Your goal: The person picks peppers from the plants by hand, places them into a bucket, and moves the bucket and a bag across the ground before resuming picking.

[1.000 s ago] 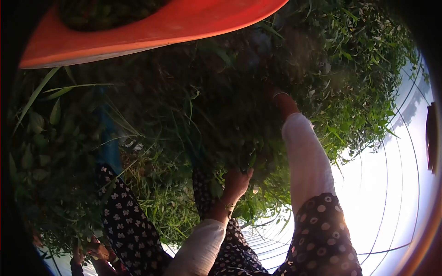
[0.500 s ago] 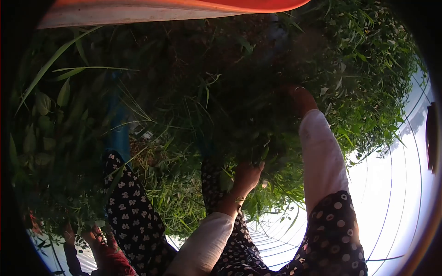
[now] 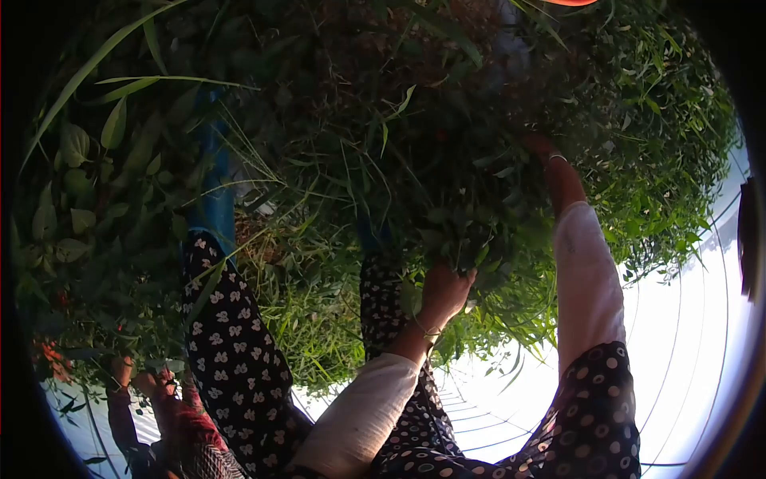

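My left hand (image 3: 447, 294) is closed around leafy green stems (image 3: 467, 239) in the middle of the view, a thin band on its wrist. Higher up and to the right, my right hand (image 3: 541, 145) reaches into dark, shaded foliage (image 3: 487, 152). A bangle shows at that wrist, but the fingers are hidden among leaves. Both forearms wear pale sleeve covers (image 3: 589, 263) below black dotted sleeves. My legs in black flower-print trousers (image 3: 239, 335) stand left of the hands, with blue boots (image 3: 214, 184) sunk in the plants. The view is upside down, sky at the bottom.
Long grass blades (image 3: 100, 60) and broad leaves (image 3: 76, 148) crowd the left side. Dense bushy plants (image 3: 646, 160) fill the right. At the lower left are other people's arms and a red patterned garment (image 3: 187, 423). An orange edge (image 3: 570, 1) shows at the top.
The orange edge has mostly slid out at the top, and the plants and boots sit higher in view. Both arms appear farther right. The left hand stays at the leafy stems.
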